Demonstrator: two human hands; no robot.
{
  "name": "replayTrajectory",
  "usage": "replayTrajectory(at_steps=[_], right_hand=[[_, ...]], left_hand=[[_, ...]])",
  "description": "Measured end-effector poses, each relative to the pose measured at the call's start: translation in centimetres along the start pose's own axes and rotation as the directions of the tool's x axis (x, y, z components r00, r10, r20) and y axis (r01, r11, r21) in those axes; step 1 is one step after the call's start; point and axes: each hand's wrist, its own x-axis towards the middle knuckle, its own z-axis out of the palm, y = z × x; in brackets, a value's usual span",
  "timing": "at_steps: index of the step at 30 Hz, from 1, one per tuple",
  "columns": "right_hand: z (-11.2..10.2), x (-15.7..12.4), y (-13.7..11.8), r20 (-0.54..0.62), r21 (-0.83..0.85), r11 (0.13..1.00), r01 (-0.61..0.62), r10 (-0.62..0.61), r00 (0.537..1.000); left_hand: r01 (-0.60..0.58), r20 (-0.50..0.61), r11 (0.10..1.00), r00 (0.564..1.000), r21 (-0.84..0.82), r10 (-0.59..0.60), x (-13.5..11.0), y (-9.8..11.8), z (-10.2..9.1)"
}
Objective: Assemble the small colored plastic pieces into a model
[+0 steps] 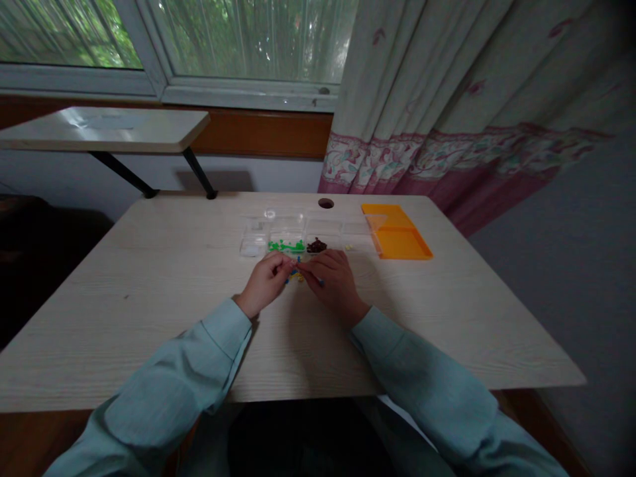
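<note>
Two pale blue sleeves [209, 371] reach across a light wooden table [149, 298]. The left hand [265, 281] and right hand [332, 278] meet at its middle, fingertips pinched shut on small beads [298, 274], blue and yellow, which lie between the hands, just in front of a clear box [293, 228]. Its compartments hold green beads [287, 246] and brown beads [317, 246]. An orange lid [395, 232] lies to the right, below a patterned curtain [447, 99].

Matt pale wood-grain table [173, 298], clear plastic boxes [291, 232], glossy orange lid [397, 232]
</note>
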Motion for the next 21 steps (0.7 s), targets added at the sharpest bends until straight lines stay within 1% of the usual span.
replayTrajectory(at_steps=[3, 5, 8, 10, 13, 16, 21], right_hand=[[-0.3, 0.1, 1.1, -0.03, -0.011, 1.0, 0.0, -0.001, 1.0], [-0.8, 0.1, 2.6, -0.076, -0.033, 0.999, -0.042, 0.039, 0.996], [-2.1, 0.1, 5.8, -0.158, -0.096, 0.981, -0.168, 0.151, 0.976], [-2.8, -0.1, 8.0, -0.187, -0.16, 0.952, -0.26, 0.23, 0.955], [-3.3, -0.6, 10.2, -0.178, -0.234, 0.911, -0.34, 0.304, 0.936], [-3.2, -0.9, 11.0, -0.144, -0.284, 0.888, -0.363, 0.335, 0.931], [-2.7, -1.2, 11.1, -0.109, -0.318, 0.882, -0.347, 0.329, 0.938]], left_hand=[[-0.007, -0.002, 1.0, 1.0, 0.0, 0.007, 0.0, 0.0, -0.1], [-0.01, -0.007, 1.0, 1.0, 0.0, 0.01, 0.0, 0.0, -0.2], [-0.009, -0.034, 1.0, 0.999, 0.001, 0.009, 0.1, -0.1, -0.5], [0.005, -0.051, 1.0, 0.999, 0.007, -0.005, 0.1, 0.0, -0.7], [0.028, -0.062, 0.999, 0.998, 0.023, -0.027, 0.2, 0.0, -0.9], [0.027, -0.069, 0.999, 0.997, 0.03, -0.025, 0.2, 0.0, -1.0], [0.009, -0.08, 0.999, 0.997, 0.04, -0.006, 0.3, -0.3, -1.0]])
